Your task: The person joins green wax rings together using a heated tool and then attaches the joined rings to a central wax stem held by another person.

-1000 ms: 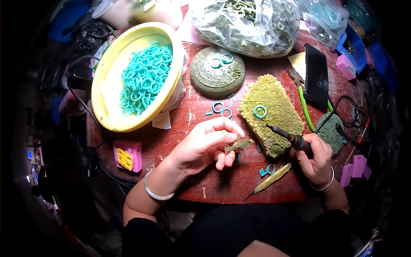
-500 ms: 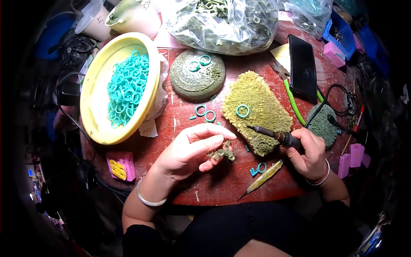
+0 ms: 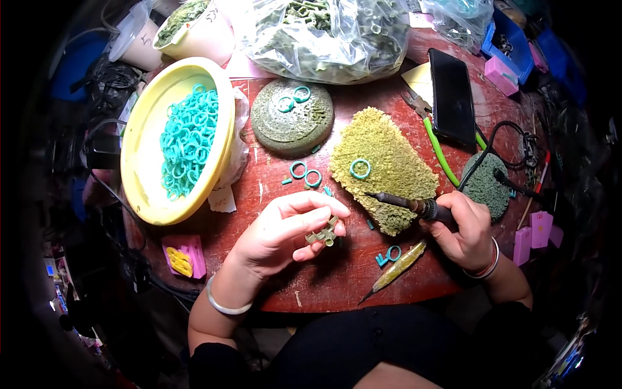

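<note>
My left hand (image 3: 288, 227) pinches a small olive-green wax piece (image 3: 325, 235) with stubby branches between thumb and fingers. In my right hand (image 3: 466, 227) is a soldering-iron-like wax pen (image 3: 424, 207) with a black grip, its dark tip over or against the yellow-green rough pad (image 3: 382, 159); contact cannot be made out. One teal ring (image 3: 360, 168) lies on that pad. Two more teal rings (image 3: 305, 174) lie on the table beyond my left hand. Below the pad, a teal ring (image 3: 393, 253) with short teal bits rests beside a yellow-handled pointed tool (image 3: 400, 267).
A yellow basin (image 3: 133, 188) of teal rings stands left. Behind are a round greenish block (image 3: 291, 133) bearing two rings and a plastic bag (image 3: 278, 58) of green pieces. At right lie a phone (image 3: 451, 97), green-handled pliers (image 3: 440, 152), a green pad (image 3: 486, 188) and cables.
The wax piece has turned in my left fingers, showing another side. The whole view has shifted slightly; my right hand still holds the wax pen over the pad.
</note>
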The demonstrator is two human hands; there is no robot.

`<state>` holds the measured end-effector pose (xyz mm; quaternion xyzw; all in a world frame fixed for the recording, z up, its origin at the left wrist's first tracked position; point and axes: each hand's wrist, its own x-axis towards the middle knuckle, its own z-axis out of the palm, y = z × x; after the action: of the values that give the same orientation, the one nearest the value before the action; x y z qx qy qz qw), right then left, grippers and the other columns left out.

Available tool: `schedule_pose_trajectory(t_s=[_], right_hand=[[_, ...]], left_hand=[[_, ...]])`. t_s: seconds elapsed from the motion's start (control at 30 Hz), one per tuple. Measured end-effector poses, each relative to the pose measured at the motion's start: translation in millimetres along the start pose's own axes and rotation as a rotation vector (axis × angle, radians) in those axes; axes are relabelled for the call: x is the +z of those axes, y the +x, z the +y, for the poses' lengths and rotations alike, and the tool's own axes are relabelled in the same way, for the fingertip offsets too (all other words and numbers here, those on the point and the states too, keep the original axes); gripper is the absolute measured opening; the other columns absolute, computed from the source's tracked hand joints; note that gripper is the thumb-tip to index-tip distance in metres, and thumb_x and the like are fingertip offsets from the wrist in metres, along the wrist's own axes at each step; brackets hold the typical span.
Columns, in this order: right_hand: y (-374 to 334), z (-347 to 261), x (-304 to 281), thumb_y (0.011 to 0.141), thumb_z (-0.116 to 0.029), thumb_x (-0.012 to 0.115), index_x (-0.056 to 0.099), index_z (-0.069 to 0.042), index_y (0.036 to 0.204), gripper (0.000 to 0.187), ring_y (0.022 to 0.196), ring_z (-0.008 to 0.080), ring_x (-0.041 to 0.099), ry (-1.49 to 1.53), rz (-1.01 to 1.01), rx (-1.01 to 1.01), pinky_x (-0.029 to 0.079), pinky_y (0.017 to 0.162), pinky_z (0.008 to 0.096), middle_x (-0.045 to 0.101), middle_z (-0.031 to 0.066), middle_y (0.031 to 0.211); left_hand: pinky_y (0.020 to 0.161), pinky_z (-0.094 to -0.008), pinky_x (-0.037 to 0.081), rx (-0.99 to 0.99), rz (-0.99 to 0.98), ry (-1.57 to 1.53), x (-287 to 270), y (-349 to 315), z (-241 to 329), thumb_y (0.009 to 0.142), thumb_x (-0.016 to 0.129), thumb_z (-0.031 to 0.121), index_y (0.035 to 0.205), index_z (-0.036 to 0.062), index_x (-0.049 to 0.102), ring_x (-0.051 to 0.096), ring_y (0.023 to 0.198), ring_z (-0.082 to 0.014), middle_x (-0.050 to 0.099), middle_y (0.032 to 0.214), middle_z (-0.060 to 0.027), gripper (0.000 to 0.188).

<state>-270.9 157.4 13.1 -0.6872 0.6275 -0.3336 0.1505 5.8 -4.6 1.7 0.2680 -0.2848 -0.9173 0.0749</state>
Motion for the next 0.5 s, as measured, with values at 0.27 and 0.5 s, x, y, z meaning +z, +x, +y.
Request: schedule_pose_trajectory(t_s=[0.27, 0.5], right_hand=[[0.9, 0.3, 0.7, 0.083, -0.006, 0.082, 0.064, -0.001, 0.093, 0.021, 0.062, 0.0259, 0.065, 0.012, 0.002, -0.007, 0.048, 0.053, 0.0348, 0.062, 0.0096, 0.077], [0.3, -0.9, 0.8, 0.083, -0.007, 0.082, 0.063, -0.001, 0.091, 0.021, 0.060, 0.0262, 0.064, 0.009, 0.001, 0.000, 0.047, 0.053, 0.0345, 0.061, 0.0099, 0.074]], left_hand=[[0.044, -0.0170, 0.037, 0.030, -0.014, 0.028, 0.5, 1.4, -0.7, 0.104, 0.058, 0.012, 0.120, -0.0046, 0.065, 0.053, 0.058, -0.0063, 0.071, 0.098, -0.0167, 0.024], [0.048, -0.0170, 0.038, 0.031, -0.007, 0.008, 3.8, -0.7, 1.0, 0.104, 0.059, 0.015, 0.125, -0.0046, 0.062, 0.050, 0.057, -0.0060, 0.072, 0.102, -0.0171, 0.029]])
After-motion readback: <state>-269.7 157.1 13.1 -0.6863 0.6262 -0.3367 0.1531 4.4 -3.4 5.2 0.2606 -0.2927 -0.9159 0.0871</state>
